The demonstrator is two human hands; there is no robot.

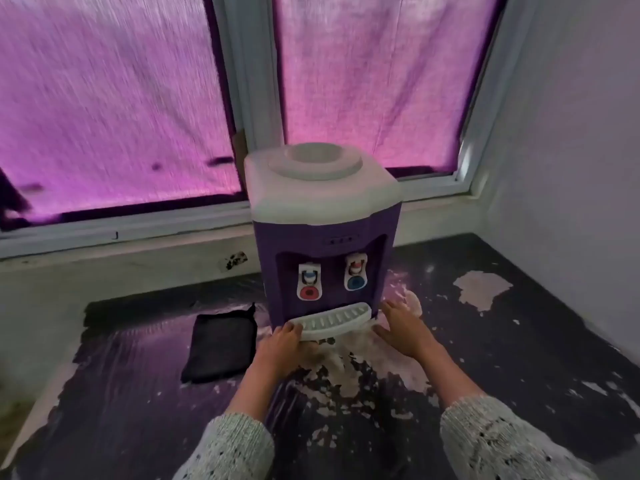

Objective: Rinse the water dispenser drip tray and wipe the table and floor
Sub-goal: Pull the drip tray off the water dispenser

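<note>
White slotted drip tray (334, 322) gripped by left hand (282, 344) fingers; right hand (403, 327) fingers straight.

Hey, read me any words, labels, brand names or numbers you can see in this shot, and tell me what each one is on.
None can be read.
Water dispenser: a small strip of marks above the taps, too blurred to read.
Red tap and blue tap: coloured discs only, no lettering visible.
Drip tray and black cloth: no text visible.

A plain home room: a tabletop water dispenser (323, 233) stands on a worn, peeling desk (519, 341), with pink curtains (114, 98) covering the window at 12 o'clock.
</note>
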